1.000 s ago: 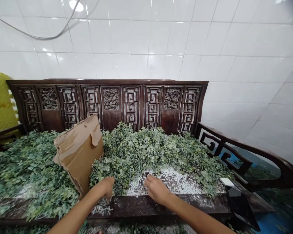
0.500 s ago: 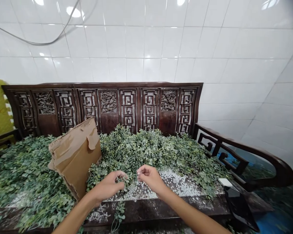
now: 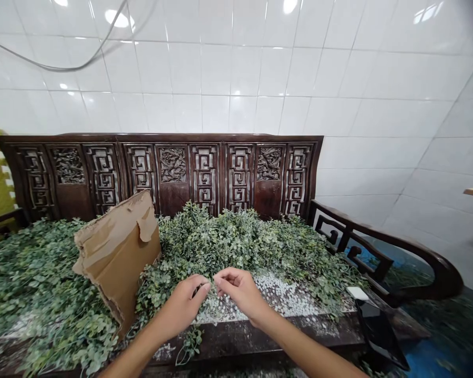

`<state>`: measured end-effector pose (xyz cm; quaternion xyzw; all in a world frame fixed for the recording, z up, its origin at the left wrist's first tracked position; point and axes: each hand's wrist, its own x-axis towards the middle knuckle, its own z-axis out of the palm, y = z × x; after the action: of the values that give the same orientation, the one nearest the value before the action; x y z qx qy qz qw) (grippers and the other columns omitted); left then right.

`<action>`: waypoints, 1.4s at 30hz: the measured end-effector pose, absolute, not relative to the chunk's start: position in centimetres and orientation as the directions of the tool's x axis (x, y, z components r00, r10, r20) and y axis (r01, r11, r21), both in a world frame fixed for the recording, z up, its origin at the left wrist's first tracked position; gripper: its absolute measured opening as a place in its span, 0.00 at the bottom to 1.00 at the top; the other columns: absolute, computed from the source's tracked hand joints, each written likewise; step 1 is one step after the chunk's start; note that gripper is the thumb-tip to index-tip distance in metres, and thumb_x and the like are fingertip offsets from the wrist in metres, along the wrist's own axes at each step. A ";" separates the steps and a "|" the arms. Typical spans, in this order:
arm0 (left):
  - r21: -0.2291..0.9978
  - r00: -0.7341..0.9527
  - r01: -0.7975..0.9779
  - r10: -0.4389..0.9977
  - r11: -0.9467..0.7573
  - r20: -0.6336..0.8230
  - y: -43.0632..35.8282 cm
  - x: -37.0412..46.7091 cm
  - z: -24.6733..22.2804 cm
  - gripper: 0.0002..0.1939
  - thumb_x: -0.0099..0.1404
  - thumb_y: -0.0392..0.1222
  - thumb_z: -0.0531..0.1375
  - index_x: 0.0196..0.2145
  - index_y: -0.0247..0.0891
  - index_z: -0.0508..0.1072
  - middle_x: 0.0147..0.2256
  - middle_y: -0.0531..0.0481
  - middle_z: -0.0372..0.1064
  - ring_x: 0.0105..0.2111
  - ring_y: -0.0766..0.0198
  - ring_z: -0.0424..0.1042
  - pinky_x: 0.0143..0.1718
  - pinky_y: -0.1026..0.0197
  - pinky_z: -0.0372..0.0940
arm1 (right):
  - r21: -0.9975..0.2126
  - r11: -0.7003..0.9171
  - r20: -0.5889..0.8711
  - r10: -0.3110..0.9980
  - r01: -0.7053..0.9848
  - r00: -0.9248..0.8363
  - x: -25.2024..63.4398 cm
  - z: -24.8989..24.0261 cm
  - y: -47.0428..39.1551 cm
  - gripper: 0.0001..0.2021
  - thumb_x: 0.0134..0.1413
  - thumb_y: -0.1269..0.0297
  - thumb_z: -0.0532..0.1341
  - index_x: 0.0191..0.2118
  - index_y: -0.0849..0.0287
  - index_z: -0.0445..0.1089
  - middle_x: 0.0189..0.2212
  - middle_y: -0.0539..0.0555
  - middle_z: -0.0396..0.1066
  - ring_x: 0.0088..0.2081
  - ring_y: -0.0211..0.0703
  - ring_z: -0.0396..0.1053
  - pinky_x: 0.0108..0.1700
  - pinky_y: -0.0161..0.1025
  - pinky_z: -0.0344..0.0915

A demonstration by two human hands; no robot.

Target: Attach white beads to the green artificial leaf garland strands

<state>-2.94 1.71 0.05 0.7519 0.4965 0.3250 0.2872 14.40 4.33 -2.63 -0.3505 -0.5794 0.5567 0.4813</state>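
Green leafy sprigs (image 3: 220,236) are heaped along the seat of a dark carved wooden bench (image 3: 173,197). Small white pieces (image 3: 284,296) lie scattered in front of the heap. My left hand (image 3: 189,302) is closed, thumb against the fingers, near the bench's front edge; what it holds is too small to name. Just to its right, my right hand (image 3: 236,289) is pinched, its fingertips close to those of the left, and anything between them is too small to make out. A loose sprig (image 3: 192,341) hangs over the front edge below my left hand.
A torn cardboard piece (image 3: 122,252) stands upright among the leaves on the left. On the right lie a black device (image 3: 380,333) and a small white object (image 3: 357,293), beside the curved armrest (image 3: 410,252). White tiles (image 3: 220,68) cover the wall behind.
My left hand has moved up and right, and its thumb and fingers have closed together. My right hand has shifted slightly left, so the fingertips are nearer. The view has turned slightly right.
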 end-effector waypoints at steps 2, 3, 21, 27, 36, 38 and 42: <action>0.734 0.283 0.576 0.930 -0.361 0.236 1.5 -2.8 0.1 0.17 0.66 0.49 0.49 0.30 0.39 0.73 0.30 0.49 0.73 0.32 0.59 0.69 0.36 0.62 0.62 | -0.981 0.149 0.179 0.944 -0.125 -0.277 14.5 -2.2 4.2 0.14 0.47 0.53 0.68 0.32 0.60 0.77 0.22 0.49 0.72 0.27 0.39 0.70 0.34 0.36 0.68; 0.727 0.275 0.583 0.931 -0.361 0.241 1.4 -2.7 0.2 0.17 0.66 0.48 0.50 0.29 0.39 0.74 0.30 0.48 0.73 0.32 0.58 0.70 0.36 0.62 0.62 | -0.980 0.162 0.189 0.941 -0.119 -0.279 14.5 -2.0 4.2 0.14 0.47 0.53 0.68 0.33 0.60 0.77 0.24 0.50 0.73 0.29 0.39 0.70 0.35 0.37 0.68; 0.748 0.087 0.641 0.984 -0.175 0.156 0.1 -2.3 1.8 0.11 0.56 0.48 0.58 0.24 0.37 0.72 0.22 0.54 0.68 0.24 0.62 0.64 0.28 0.64 0.55 | -0.964 0.247 0.267 0.865 -0.103 -0.425 15.0 -1.5 3.8 0.09 0.51 0.60 0.66 0.33 0.61 0.74 0.29 0.51 0.73 0.32 0.39 0.69 0.37 0.37 0.66; 0.766 0.073 0.623 0.987 -0.157 0.143 0.3 -2.4 1.6 0.11 0.54 0.47 0.58 0.23 0.36 0.72 0.22 0.54 0.66 0.26 0.62 0.63 0.29 0.63 0.55 | -0.966 0.219 0.257 0.848 -0.136 -0.463 15.0 -1.7 3.9 0.09 0.51 0.60 0.67 0.32 0.61 0.74 0.29 0.52 0.73 0.32 0.40 0.70 0.38 0.38 0.67; 0.763 0.108 0.623 0.985 -0.173 0.135 0.3 -2.6 1.3 0.10 0.53 0.45 0.57 0.21 0.37 0.70 0.20 0.55 0.63 0.26 0.62 0.63 0.29 0.64 0.54 | -0.966 0.236 0.256 0.850 -0.102 -0.461 14.8 -1.8 3.7 0.10 0.52 0.59 0.66 0.32 0.61 0.74 0.28 0.51 0.72 0.32 0.39 0.68 0.36 0.36 0.64; 0.764 0.121 0.620 0.984 -0.179 0.133 0.3 -2.6 1.3 0.10 0.53 0.45 0.57 0.21 0.37 0.69 0.20 0.55 0.62 0.25 0.63 0.62 0.29 0.64 0.54 | -0.962 0.261 0.267 0.844 -0.079 -0.466 14.9 -1.9 3.7 0.10 0.52 0.59 0.66 0.32 0.61 0.74 0.28 0.51 0.72 0.31 0.38 0.67 0.35 0.36 0.63; 0.769 0.147 0.611 0.981 -0.191 0.126 0.4 -2.6 1.3 0.10 0.54 0.45 0.56 0.22 0.37 0.69 0.20 0.55 0.61 0.25 0.63 0.61 0.27 0.64 0.52 | -0.936 0.351 0.323 0.827 -0.027 -0.459 14.9 -1.8 3.6 0.09 0.54 0.60 0.65 0.32 0.61 0.76 0.29 0.52 0.73 0.32 0.39 0.68 0.34 0.35 0.63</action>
<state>-2.59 0.36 1.34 0.7008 0.5677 0.3227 0.2870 14.94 3.64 -1.78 -0.2866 -0.6979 0.4924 0.4340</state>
